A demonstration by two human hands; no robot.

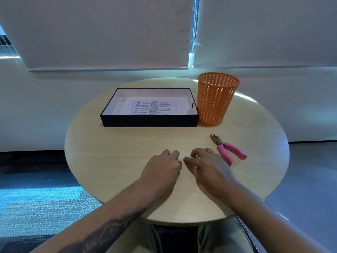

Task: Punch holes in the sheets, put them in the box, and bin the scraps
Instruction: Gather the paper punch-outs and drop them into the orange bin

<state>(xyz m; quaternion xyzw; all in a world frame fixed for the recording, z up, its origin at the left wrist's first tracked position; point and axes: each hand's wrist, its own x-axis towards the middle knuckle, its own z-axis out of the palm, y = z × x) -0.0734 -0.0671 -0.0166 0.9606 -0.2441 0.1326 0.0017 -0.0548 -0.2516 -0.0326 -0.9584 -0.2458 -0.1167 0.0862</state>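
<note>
A black box (149,121) stands at the back of the round table, with printed sheets (153,106) lying flat inside it. An orange mesh bin (216,99) stands upright against the box's right end. A hole punch with pink handles (228,148) lies on the table in front of the bin. My left hand (162,167) and my right hand (207,165) rest side by side on the tabletop near the middle, fingers curled down with the tips on the wood, close together. Whether small scraps lie under the fingertips cannot be made out. The punch lies just right of my right hand.
The round wooden table (113,156) has its front edge near my lap. A wall with drawn blinds rises behind it. Blue carpet lies to the left and grey floor to the right.
</note>
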